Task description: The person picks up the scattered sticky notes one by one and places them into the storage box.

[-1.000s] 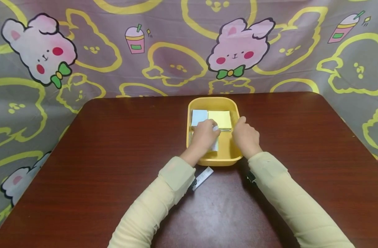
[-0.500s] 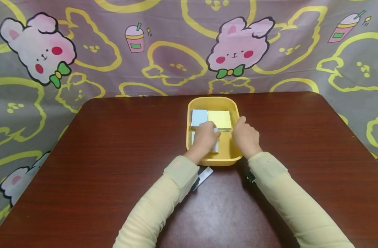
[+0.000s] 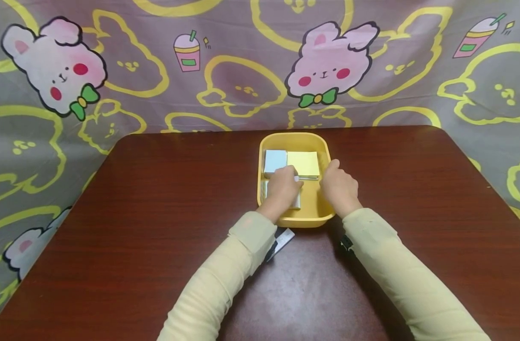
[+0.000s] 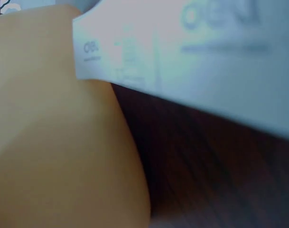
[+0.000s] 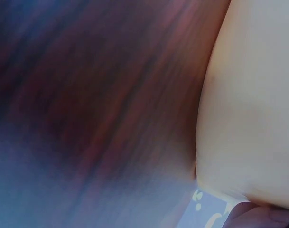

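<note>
A yellow plastic bin holds a light blue sticky note pad and a yellow sticky note pad along its far side. My left hand reaches into the near left part, fingers curled, with a small white thing between thumb and fingers; its kind cannot be told. Beneath that hand lies a pale pad, mostly hidden. My right hand grips the bin's right rim, thumb up. Only the skin of the right hand fills that side of the right wrist view.
A white strip lies on the dark wooden table, just in front of the bin and under the left wrist. Large and blurred in the left wrist view, a white printed piece crosses the top. A patterned cloth hangs behind the table.
My left hand and forearm have shifted slightly to the right, showing more of the pale pad under the hand. The right hand keeps its grip on the rim.
</note>
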`<state>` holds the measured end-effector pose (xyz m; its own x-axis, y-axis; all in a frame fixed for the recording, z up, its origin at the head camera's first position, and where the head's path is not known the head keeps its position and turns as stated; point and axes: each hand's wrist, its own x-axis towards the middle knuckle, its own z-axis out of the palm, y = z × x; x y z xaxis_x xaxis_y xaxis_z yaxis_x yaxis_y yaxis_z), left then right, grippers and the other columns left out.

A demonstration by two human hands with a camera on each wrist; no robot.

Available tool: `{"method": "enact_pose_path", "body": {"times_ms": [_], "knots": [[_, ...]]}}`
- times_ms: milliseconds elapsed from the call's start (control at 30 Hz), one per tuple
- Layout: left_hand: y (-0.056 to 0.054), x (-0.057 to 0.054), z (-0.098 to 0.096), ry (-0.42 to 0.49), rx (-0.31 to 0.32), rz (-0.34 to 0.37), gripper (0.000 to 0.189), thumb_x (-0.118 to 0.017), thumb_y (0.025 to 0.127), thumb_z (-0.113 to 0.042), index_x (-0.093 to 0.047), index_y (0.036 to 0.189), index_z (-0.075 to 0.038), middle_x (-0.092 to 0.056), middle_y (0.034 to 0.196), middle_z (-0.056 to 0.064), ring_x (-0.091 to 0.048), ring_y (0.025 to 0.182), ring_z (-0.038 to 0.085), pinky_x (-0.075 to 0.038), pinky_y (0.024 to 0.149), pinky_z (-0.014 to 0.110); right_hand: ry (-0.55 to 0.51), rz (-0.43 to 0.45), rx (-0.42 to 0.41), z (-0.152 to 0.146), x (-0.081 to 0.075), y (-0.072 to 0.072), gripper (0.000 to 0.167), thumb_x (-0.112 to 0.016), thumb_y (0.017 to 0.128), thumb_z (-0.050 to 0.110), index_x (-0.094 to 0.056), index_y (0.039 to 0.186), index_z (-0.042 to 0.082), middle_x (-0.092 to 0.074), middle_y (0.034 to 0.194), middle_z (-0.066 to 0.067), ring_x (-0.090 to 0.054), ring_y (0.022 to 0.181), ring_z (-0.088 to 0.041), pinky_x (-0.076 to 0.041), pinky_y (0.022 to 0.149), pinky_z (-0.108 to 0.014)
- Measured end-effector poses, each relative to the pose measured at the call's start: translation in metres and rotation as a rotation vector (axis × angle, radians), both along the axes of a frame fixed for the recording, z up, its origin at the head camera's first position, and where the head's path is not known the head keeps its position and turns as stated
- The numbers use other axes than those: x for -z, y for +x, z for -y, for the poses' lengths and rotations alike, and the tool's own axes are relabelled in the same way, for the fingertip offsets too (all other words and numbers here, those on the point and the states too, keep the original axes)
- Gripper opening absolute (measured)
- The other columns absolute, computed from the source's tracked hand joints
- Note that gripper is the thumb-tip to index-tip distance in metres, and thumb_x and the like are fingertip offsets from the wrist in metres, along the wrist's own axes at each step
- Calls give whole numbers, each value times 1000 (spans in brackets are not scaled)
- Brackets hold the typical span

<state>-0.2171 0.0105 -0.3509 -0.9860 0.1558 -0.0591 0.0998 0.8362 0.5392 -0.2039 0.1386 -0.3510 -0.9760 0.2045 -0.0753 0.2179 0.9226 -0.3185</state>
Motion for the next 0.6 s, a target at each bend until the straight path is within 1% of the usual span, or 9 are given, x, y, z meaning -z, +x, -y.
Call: {"method": "enact_pose_path", "body": {"times_ms": [67, 200, 267, 367, 500, 600], "knots": [[-1, 1, 1, 10, -11, 3, 21, -67, 89, -22, -66, 102, -5, -71, 101, 8, -65, 85, 19, -52, 70, 29, -3, -2, -1, 0, 0, 0, 23, -46, 94, 12, -39, 107, -6, -64, 91, -30, -65, 81, -44, -51, 70, -53], [-2, 3, 2, 27, -15, 3, 19, -69, 88, -21, -66, 92, -4, -70, 90, 9, -60, 72, 16, -48, 60, 25, -7, -4, -4, 1, -1, 0, 23, -45, 94, 11, -39, 107, -6, -64, 92, -31, -65, 83, -45, -51, 70, -54], [-1, 3, 1, 28, -9, -5, 18, -69, 88, -21, -65, 90, -3, -69, 87, 8, -57, 69, 15, -45, 58, 24, -8, -1, -5, 1, -1, 0, 23, -44, 94, 11, -39, 107, -6, -64, 92, -31, -65, 83, -45, -51, 71, -54], [1, 5, 0, -4, 7, -32, 17, -67, 89, -19, -64, 90, -3, -67, 88, 10, -60, 74, 18, -49, 62, 26, -14, 1, -1, 1, 0, 0, 23, -44, 94, 11, -39, 108, -6, -64, 92, -31, -65, 83, -45, -51, 71, -54], [3, 8, -4, -70, 23, -75, 17, -66, 90, -19, -64, 95, -2, -67, 93, 12, -66, 88, 24, -54, 71, 31, -18, 7, -1, 0, -1, -1, 25, -46, 94, 12, -38, 108, -6, -64, 92, -31, -65, 82, -45, -51, 70, -54], [3, 10, -6, -94, 21, -88, 18, -66, 90, -20, -65, 97, -3, -66, 96, 12, -66, 89, 24, -55, 72, 31, -15, 16, -5, 0, -1, -1, 27, -47, 94, 13, -38, 109, -7, -64, 93, -32, -65, 83, -45, -51, 70, -54]]}}
